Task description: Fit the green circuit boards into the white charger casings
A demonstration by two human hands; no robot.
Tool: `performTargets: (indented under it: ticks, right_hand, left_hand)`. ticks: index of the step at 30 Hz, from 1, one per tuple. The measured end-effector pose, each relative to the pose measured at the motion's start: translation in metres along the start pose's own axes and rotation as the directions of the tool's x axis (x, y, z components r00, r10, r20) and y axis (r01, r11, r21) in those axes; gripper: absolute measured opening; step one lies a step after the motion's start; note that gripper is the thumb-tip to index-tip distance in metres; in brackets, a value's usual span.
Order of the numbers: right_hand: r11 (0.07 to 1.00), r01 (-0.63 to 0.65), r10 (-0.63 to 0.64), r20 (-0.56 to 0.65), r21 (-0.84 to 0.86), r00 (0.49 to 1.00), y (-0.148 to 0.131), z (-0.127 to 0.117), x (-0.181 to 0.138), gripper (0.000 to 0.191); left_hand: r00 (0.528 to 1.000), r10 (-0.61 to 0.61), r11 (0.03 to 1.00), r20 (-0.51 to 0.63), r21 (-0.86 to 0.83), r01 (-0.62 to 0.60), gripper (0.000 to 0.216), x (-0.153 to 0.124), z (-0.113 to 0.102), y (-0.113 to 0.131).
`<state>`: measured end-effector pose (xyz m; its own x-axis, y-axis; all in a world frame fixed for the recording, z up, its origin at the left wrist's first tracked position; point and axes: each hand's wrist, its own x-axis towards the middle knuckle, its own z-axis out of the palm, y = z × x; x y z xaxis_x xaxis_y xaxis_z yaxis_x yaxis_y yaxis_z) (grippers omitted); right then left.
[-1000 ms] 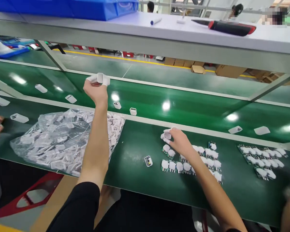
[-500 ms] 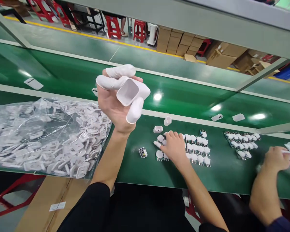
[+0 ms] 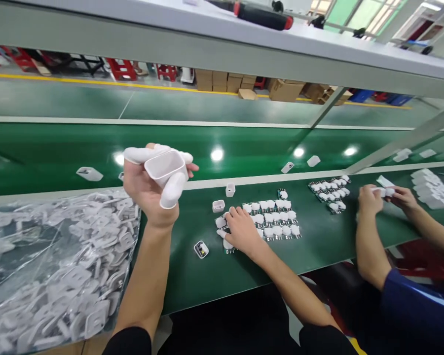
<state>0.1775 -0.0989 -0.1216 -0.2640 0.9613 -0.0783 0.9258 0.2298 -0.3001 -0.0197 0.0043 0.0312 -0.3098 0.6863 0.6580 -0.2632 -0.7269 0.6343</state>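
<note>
My left hand (image 3: 151, 182), white covers on its fingers and thumb, grips a hollow white plastic housing (image 3: 166, 165) with its open end facing me. My right hand (image 3: 244, 229) rests over the left end of the rows of small circuit boards (image 3: 277, 217), which carry white rounded tops. Its covered thumb and fingers are apart, touching the boards there; nothing held shows under them. Behind that hand stand two small white housings (image 3: 218, 206). One white housing (image 3: 201, 249) with electronic parts inside lies on the green table, left of the boards.
A clear plastic bag (image 3: 64, 266) full of white plastic pieces covers the table's left side. Further right is another group of boards (image 3: 329, 193). A co-worker's hands (image 3: 385, 197) hold a white part near a white pile (image 3: 431, 188). A shelf beam (image 3: 207, 47) crosses above.
The view has swung to the right and up, showing more of the co-worker and the shelf. My left hand still holds the housing, now tilted more upright. My right hand stays at the boards.
</note>
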Motion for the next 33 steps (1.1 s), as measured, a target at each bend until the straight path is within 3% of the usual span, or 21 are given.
performTargets:
  ticks: [4,8,12,16,19,22,24,28,31,33]
  right_hand:
    - [0.975,0.035,-0.033,-0.012,0.221,0.999,0.002,0.001,0.002,0.021]
    - [0.842,0.059,-0.038,-0.050,0.536,0.998,-0.001,-0.005,-0.003,0.028]
    - [0.517,0.028,-0.018,-0.022,0.856,1.000,0.002,-0.025,-0.004,0.038]
    - [0.156,-0.020,0.009,0.019,0.987,1.000,0.007,-0.057,0.007,0.057]
    - [-0.016,-0.001,0.061,0.002,1.000,0.998,0.008,-0.088,0.019,0.059]
    - [-0.127,0.135,0.170,-0.112,0.983,0.979,0.008,-0.123,0.032,0.051]
    - [-0.134,0.266,0.236,-0.230,0.955,0.944,0.008,-0.143,0.039,0.050]
    - [-0.013,0.463,0.237,-0.448,0.886,0.862,0.005,-0.165,0.043,0.044]
    - [0.032,0.502,0.214,-0.497,0.864,0.841,0.001,-0.166,0.038,0.029]
    - [0.020,0.491,0.204,-0.484,0.871,0.851,-0.001,-0.164,0.036,0.026]
  left_hand:
    - [0.999,0.043,0.999,0.024,-0.003,-0.043,0.040,0.002,0.002,-0.003]
    - [0.997,-0.049,0.997,0.062,-0.056,0.052,0.032,0.002,0.003,0.001]
    - [0.971,-0.217,0.972,0.101,-0.072,0.225,0.035,-0.002,0.003,-0.003]
    - [0.912,-0.325,0.935,0.252,-0.059,0.350,0.038,-0.013,0.009,-0.014]
    - [0.881,-0.310,0.934,0.359,-0.061,0.353,0.038,-0.022,0.011,-0.022]
    - [0.841,-0.284,0.945,0.461,-0.014,0.327,0.046,-0.028,0.007,-0.026]
    - [0.812,-0.248,0.964,0.528,0.048,0.263,0.055,-0.029,0.003,-0.026]
    - [0.747,-0.081,0.993,0.660,0.115,0.007,0.063,-0.026,0.004,-0.023]
    - [0.701,0.034,0.984,0.712,0.100,-0.149,0.067,-0.022,0.009,-0.024]
    - [0.698,0.083,0.970,0.711,0.103,-0.220,0.068,-0.023,0.012,-0.028]
